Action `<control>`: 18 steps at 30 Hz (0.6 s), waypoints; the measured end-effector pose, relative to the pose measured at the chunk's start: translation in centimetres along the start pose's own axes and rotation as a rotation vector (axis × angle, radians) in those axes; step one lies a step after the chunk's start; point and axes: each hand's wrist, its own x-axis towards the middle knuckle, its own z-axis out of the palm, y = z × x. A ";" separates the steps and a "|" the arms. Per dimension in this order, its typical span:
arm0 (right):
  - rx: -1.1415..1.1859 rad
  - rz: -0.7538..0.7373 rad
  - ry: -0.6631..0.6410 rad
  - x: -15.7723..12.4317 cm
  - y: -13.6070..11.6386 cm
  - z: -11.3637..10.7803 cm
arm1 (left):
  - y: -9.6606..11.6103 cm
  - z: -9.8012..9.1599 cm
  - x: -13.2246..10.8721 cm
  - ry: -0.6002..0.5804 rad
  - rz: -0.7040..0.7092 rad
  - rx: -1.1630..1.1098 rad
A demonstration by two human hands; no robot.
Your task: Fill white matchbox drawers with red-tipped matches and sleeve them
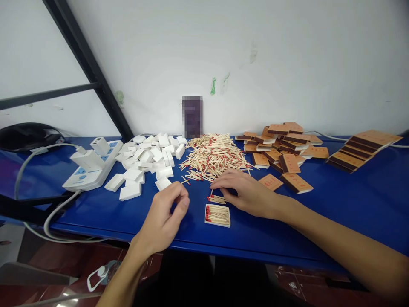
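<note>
My right hand [243, 189] is over a small row of loose matches [217, 199], fingers bent and thumb tucked under. A single match [211, 192] shows at its fingertips. Just below sits a white matchbox tray [217, 215] filled with red-tipped matches, their heads to the left. To the left of this tray my left hand [168, 213] hovers at the table, fingers curled and thumb close to them, with nothing visible in it. A large heap of matches [217, 157] lies beyond both hands.
Empty white trays [150, 153] are piled at left, beside a power strip [92, 170] with cables. Orange matchbox sleeves [284, 145] lie stacked at right, with a joined stack of sleeves [364, 147] farther right. A blurred dark box [192, 117] stands against the wall.
</note>
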 end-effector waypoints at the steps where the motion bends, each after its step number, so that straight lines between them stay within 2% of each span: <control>1: -0.008 -0.008 -0.005 0.0 0.2 0.0 | 0.0 -0.1 -0.1 0.007 -0.026 -0.066; 6: -0.034 -0.012 -0.004 0.2 0.8 0.2 | -0.3 0.4 -0.9 -0.010 -0.119 -0.350; 10: -0.027 0.005 -0.013 0.3 0.9 0.1 | -0.5 1.0 -1.4 0.009 -0.113 -0.458; 14: -0.026 0.051 -0.070 0.1 0.8 -0.7 | -0.3 1.0 -1.3 0.003 -0.078 -0.357; 18: -0.008 0.107 -0.122 -0.3 0.2 -2.0 | 0.5 1.0 -0.5 -0.108 -0.088 -0.077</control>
